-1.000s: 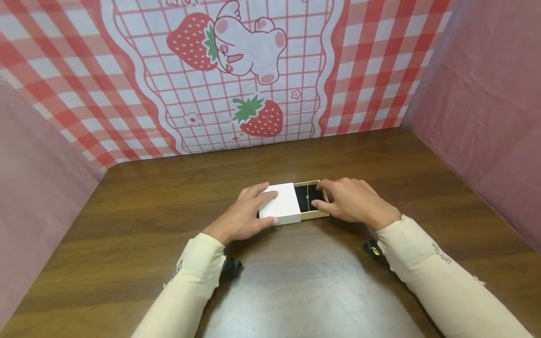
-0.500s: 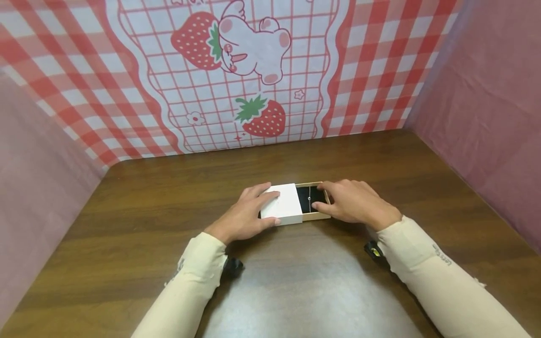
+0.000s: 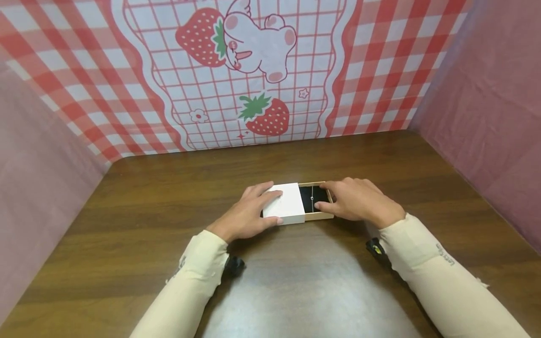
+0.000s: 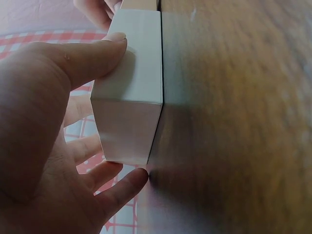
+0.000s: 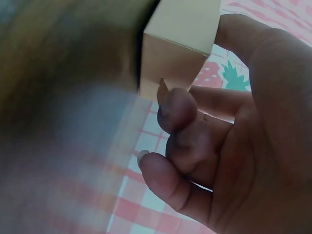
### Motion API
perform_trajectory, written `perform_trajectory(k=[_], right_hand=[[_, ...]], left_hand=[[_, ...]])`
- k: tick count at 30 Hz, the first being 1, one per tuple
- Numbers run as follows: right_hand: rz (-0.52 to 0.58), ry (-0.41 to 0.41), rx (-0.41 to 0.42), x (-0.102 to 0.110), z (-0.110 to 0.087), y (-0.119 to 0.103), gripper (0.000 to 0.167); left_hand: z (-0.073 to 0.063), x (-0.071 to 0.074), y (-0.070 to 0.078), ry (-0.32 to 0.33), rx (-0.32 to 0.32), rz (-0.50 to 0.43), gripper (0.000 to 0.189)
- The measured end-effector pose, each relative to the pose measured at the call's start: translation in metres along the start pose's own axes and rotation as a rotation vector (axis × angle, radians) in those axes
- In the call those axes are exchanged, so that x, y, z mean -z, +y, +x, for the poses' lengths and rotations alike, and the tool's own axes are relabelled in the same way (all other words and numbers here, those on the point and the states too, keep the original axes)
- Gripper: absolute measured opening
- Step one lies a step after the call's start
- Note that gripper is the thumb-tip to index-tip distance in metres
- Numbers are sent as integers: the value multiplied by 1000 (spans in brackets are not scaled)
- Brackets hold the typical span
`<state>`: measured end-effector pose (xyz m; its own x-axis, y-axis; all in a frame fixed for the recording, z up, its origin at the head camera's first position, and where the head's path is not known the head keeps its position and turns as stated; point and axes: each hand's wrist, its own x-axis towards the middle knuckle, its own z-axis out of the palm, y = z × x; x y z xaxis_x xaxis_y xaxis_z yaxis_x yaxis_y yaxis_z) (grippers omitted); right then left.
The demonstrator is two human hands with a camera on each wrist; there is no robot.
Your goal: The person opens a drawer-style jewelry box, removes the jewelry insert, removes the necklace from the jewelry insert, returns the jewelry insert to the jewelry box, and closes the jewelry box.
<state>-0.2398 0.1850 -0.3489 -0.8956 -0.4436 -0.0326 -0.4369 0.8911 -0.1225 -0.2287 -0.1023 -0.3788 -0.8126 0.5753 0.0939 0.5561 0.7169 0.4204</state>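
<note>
A white jewelry box lies on the table, its inner drawer (image 3: 319, 216) pulled partway out of the white sleeve (image 3: 291, 202) to the right. Inside the tan drawer, a thin silvery chain (image 3: 312, 198) with a small bead crosses a black pad (image 3: 307, 202). My left hand (image 3: 247, 213) grips the sleeve, thumb along its near side and fingers over the top and far side. My right hand (image 3: 359, 202) holds the drawer's outer end between thumb and fingers. In the right wrist view, a small tab (image 5: 164, 91) sticks out from that end beside a curled fingertip.
The brown wooden table (image 3: 169, 188) extends around the box. Behind it hangs a red-and-white checked cloth (image 3: 376, 70) with strawberries, and pink cloth (image 3: 486, 117) walls the sides. A black wrist-camera mount (image 3: 234, 265) sits under my left wrist.
The head view has shifted slightly, so the scene sits a little farther right. Both hands keep their hold, and the drawer stands out by about the same length.
</note>
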Motion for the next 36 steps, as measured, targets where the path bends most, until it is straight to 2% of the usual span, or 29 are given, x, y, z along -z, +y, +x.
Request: perform_trajectory(k=[13, 17, 26, 36], right_hand=[[-39, -66, -30, 5, 8, -7, 62], [-50, -65, -44, 5, 9, -8, 65], [-45, -46, -39, 3, 11, -13, 57], [-20, -41, -129, 0, 18, -20, 58]], left_hand=[[1, -3, 1, -15, 18, -1, 69], [2, -3, 2, -22, 17, -4, 68], [4, -2, 0, -10, 3, -5, 68], [3, -1, -1, -9, 15, -17, 68]])
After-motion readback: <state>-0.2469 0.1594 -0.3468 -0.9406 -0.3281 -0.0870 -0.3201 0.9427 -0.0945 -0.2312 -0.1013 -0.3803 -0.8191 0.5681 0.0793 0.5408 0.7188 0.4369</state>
